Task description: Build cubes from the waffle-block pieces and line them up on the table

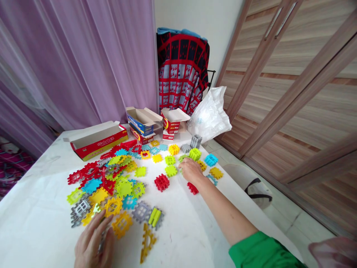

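We have a broad heap of notched plastic pieces [124, 188] on the left part of the white surface [33, 216], in red, yellow, green, blue and grey. Our left hand [96, 240] is at its near edge, fingers loosely curved and thumb apart; something grey shows between them, but we cannot tell whether it is gripped. Just right of that hand lie a yellow triangular piece [147, 242] and a grey piece with bright green bars [155, 217] on it.

Our right hand [191, 170] reaches in among the smaller group to the right, its fingers curled downward beside the green pieces; we cannot tell whether it has hold of one. Left of it sits a red block [161, 182], and beyond it a green stack [195, 154] and a grey stack [196, 141]. A blue block [211, 160] and a yellow piece [216, 172] are near the right edge.

Behind the heap we see a long red and yellow box [102, 144], open. Farther right, an open blue box [141, 124] rests on a red one, and another open red box [171, 124] stands beside a white plastic bag [210, 115]. Beyond are a purple curtain [83, 63], a patterned cloth [181, 70] and wooden doors [273, 96].
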A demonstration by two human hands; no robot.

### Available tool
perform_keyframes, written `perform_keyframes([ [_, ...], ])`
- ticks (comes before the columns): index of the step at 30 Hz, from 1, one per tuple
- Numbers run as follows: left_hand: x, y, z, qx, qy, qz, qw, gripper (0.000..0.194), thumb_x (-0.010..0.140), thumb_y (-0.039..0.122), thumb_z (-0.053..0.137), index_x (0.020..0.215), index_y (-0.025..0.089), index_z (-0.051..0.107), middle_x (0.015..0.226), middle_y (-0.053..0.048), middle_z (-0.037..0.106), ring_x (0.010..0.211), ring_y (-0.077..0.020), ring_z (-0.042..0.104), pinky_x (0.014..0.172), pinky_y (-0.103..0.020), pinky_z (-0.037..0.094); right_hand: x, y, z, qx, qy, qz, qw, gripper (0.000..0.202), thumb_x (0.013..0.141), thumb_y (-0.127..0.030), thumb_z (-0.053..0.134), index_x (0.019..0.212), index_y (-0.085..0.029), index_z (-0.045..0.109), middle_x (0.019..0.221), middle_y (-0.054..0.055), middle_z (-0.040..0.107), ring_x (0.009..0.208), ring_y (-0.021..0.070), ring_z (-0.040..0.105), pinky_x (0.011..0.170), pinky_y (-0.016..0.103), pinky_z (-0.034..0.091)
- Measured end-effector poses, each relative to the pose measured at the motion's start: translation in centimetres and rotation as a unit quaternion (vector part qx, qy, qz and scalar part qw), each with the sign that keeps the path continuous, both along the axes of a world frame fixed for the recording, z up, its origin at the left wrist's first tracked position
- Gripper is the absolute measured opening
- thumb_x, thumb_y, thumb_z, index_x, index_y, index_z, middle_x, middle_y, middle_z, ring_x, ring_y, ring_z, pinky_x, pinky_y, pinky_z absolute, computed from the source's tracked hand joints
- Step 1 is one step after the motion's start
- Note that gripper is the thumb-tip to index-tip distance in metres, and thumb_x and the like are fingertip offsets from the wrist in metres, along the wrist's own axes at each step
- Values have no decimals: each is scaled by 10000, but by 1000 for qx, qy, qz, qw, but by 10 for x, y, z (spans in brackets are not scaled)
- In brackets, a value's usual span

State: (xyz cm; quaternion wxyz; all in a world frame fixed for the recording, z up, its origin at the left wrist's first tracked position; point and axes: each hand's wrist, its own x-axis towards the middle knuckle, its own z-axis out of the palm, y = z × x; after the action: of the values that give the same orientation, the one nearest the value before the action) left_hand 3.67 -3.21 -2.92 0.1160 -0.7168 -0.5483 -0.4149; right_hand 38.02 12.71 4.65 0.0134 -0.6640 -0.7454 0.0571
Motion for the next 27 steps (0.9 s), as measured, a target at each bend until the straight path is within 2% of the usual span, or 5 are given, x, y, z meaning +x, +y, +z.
perform_keyframes([
  [4, 2, 1, 3, 0, 8, 0, 1000, 283, 875, 200, 527, 1149, 241, 584, 1239, -137, 617, 1040, -277, 644, 861, -425, 529, -3, 3, -1, -4, -7, 11, 1000, 305, 863, -160, 513, 973, -282, 770, 1083, 54, 651, 1050, 209, 538, 850, 290, 407],
  [18, 6, -1, 11, -11, 8, -4, 1000, 269, 885, 184, 517, 1143, 229, 579, 1211, -141, 617, 1044, -276, 636, 839, -406, 530, -12, -1, -3, -11, -25, 23, 999, 286, 853, -141, 512, 948, -230, 766, 1066, 85, 658, 1048, 222, 516, 852, 322, 371],
  [27, 2, 0, 3, -20, -5, 6, 1000, 273, 874, 217, 535, 1136, 259, 600, 1245, -113, 618, 1041, -260, 652, 860, -393, 539, -14, -2, 0, -17, -22, 25, 999, 297, 841, -115, 503, 947, -208, 765, 1067, 82, 669, 1049, 220, 529, 870, 321, 371],
])
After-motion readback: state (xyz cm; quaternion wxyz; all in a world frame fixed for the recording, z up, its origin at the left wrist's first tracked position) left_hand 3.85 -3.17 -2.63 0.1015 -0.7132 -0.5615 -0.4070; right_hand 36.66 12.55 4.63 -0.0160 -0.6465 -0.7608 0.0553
